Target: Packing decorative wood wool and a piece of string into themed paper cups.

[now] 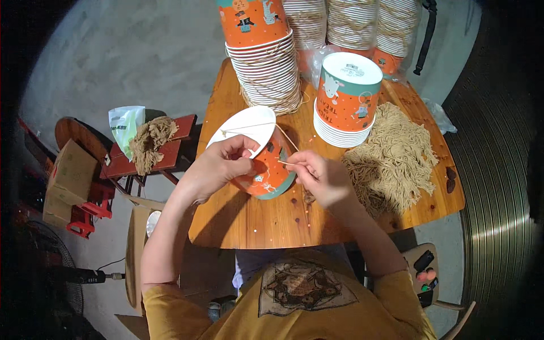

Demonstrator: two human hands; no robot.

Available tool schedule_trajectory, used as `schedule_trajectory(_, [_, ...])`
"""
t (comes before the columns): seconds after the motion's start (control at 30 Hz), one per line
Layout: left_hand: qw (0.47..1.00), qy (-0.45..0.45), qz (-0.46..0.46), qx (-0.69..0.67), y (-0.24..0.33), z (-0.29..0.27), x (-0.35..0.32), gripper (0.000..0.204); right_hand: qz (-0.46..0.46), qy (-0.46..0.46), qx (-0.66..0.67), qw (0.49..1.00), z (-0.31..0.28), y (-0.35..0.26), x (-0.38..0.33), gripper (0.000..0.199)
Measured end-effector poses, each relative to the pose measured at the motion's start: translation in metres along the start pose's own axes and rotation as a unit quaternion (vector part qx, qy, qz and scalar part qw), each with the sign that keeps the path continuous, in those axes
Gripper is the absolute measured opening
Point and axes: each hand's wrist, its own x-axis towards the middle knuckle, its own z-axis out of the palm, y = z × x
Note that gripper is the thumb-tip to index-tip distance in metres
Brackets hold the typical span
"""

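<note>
An orange paper bucket [266, 177] with a teal band lies tilted on the table, its white mouth facing up and left. At its near rim, the curled fingers of my left hand [224, 164] grip the bucket; whether they also pinch cord is hidden. A thin tan cord [288, 137] crosses the mouth and runs over the rim toward my right hand [317, 174]. Thumb and forefinger of that hand are closed on the cord, just right of the bucket. Beyond it stands an upside-down stack of matching buckets [347, 105].
A heap of tan cords [396, 153] covers the right of the wooden table [249, 226]. Tall nested bucket stacks with cords [266, 73] stand along the back. At left, a red stool [170, 144] bears more cord [152, 141] and a plastic bag [126, 127].
</note>
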Motion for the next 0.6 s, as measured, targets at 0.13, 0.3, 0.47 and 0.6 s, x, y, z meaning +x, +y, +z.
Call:
schedule_trajectory(0.13, [1.0, 0.003, -0.008, -0.009, 0.001, 0.002, -0.001, 0.023, -0.035, 0.016, -0.004, 0.999, -0.002, -0.008, 0.001, 0.015])
schedule_trajectory(0.3, [1.0, 0.003, -0.01, -0.001, 0.003, 0.006, -0.001, 0.024, -0.016, 0.05, -0.014, 0.999, -0.001, -0.024, 0.004, 0.013])
schedule_trajectory(0.47, [1.0, 0.001, 0.006, 0.006, 0.0, 0.006, 0.001, 0.023, -0.029, 0.072, 0.076, 0.994, 0.018, -0.013, 0.007, 0.011])
schedule_trajectory(0.6, [1.0, -0.003, 0.016, 0.026, -0.004, 0.005, 0.003, 0.023, -0.062, 0.117, 0.127, 0.983, 0.029, -0.011, 0.01, 0.009])
